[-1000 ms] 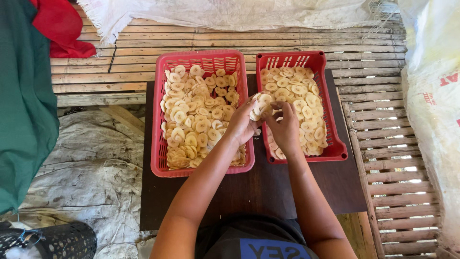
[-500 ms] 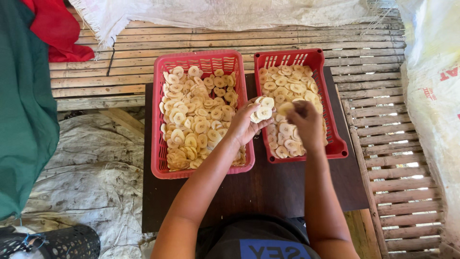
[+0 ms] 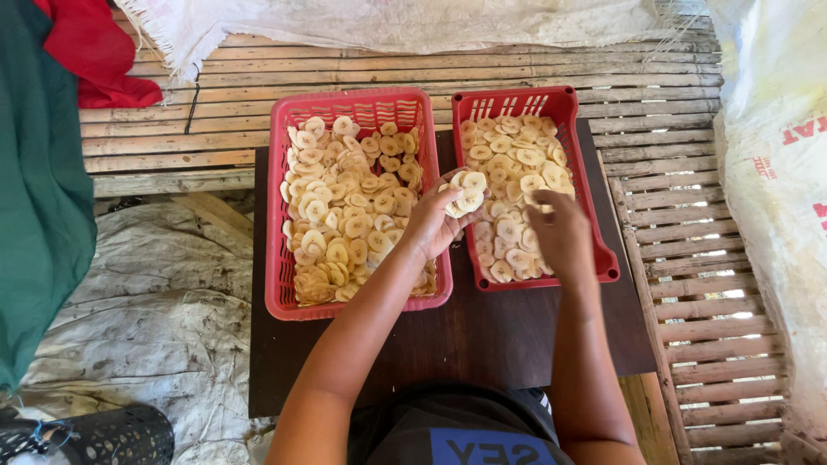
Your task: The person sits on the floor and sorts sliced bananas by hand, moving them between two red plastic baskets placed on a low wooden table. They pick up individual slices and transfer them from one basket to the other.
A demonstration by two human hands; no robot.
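Counting gave two red baskets on one dark table (image 3: pixel 482 344): the left basket (image 3: pixel 277 215) and the right basket (image 3: pixel 594 207), both filled with pale banana chips (image 3: pixel 345 207). A small stack of chips (image 3: pixel 463 196) was gripped in the left hand (image 3: pixel 431 226) at frame centre, between the basket rims. The right hand (image 3: pixel 560 237) was lowered, fingers curled, into the right basket, where half a second before it had been seen higher; its hold could not be told. Bare tabletop was left along the lower edge.

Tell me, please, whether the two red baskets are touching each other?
Apart. The head view shows a strip of dark table between the left red basket and the right red basket.
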